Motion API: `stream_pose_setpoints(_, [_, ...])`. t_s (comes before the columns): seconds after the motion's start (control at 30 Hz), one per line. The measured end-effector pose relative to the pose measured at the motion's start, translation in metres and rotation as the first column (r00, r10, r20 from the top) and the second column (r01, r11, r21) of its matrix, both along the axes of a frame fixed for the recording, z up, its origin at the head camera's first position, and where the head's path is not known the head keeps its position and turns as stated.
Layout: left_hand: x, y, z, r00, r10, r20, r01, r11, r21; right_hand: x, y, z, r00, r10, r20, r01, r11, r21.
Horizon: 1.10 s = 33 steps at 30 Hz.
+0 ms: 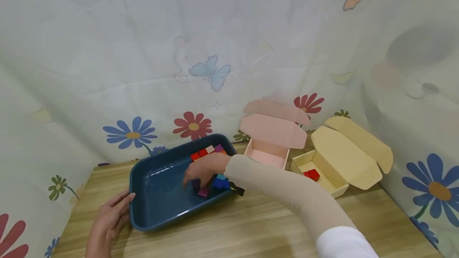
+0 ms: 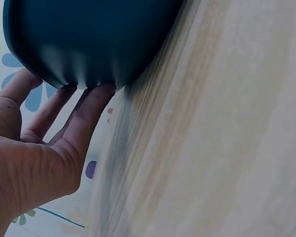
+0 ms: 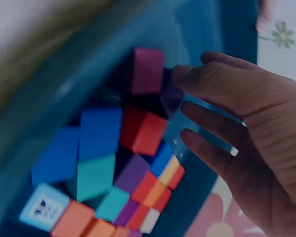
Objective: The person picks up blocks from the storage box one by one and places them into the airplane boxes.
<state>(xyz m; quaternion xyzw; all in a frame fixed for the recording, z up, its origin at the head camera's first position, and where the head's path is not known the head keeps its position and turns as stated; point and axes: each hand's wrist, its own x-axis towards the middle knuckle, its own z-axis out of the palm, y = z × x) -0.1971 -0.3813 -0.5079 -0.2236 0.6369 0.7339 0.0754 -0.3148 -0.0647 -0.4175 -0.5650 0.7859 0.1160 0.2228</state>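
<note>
Apparently I'm choosing a block: my right grip (image 1: pixel 208 165), spread and empty, hovers by the blocks (image 3: pixel 96 175) in the tray (image 1: pixel 165 186) at the table's (image 1: pixel 265 226) back edge; my left grip (image 1: pixel 112 215), unclenched, touches the tray. Next calls for a pinch.

Tray (image 1: pixel 161 186) roomy at left, blocks (image 1: pixel 220 183) crowding right

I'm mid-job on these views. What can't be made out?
- Pink box, head: near side hidden by the sleeve.
- Yellow box, head: part of its near side, same sleeve.
- Blocks, head: some hidden by the right hand.
- Light-blue block, right wrist: print too blurred to read.
- Tray, left wrist: cut off by the top edge.
</note>
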Motion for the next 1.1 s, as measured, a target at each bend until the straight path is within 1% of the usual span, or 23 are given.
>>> stream_pose_setpoints(0.13, [0.000,0.000,0.002,1.000,0.002,-0.007,-0.002,1.000,0.018,0.004,-0.009,-0.007,1.000,-0.008,0.017,0.007,0.998,0.065])
stream_pose_setpoints(0.3, [0.002,0.000,0.001,1.000,0.010,0.001,-0.010,0.999,0.038,0.006,-0.011,-0.011,0.999,0.002,-0.042,0.003,0.994,0.106])
stream_pose_setpoints(0.37, [0.002,0.000,0.001,1.000,0.008,0.001,-0.008,0.999,0.041,0.006,-0.011,-0.012,0.998,-0.008,-0.056,0.014,0.994,0.112])
stream_pose_setpoints(0.5, [0.001,0.000,0.002,1.000,0.001,-0.002,-0.001,0.999,0.042,0.004,-0.010,-0.013,0.997,-0.022,-0.071,0.030,0.995,0.100])
stream_pose_setpoints(0.63, [0.001,0.000,0.003,1.000,-0.004,-0.001,0.004,1.000,0.030,0.004,-0.008,-0.013,0.996,-0.029,-0.088,0.035,0.997,0.069])
stream_pose_setpoints(0.77, [0.003,-0.002,0.002,1.000,-0.003,0.014,0.003,1.000,-0.012,0.006,-0.007,-0.013,0.993,-0.021,-0.115,0.024,0.999,0.025])
stream_pose_setpoints(0.87, [0.003,-0.002,0.002,1.000,-0.007,0.021,0.008,0.999,-0.038,0.007,-0.005,-0.012,0.992,-0.002,-0.126,0.001,1.000,-0.006])
stream_pose_setpoints(1.0, [0.002,0.000,0.004,1.000,-0.017,0.022,0.017,0.999,-0.029,0.007,0.000,-0.006,0.989,0.014,-0.149,-0.018,0.999,-0.032])
stream_pose_setpoints(1.1, [0.002,0.001,0.005,1.000,-0.022,0.013,0.022,0.999,-0.023,0.007,0.004,0.001,0.987,-0.001,-0.163,-0.007,0.999,-0.048])
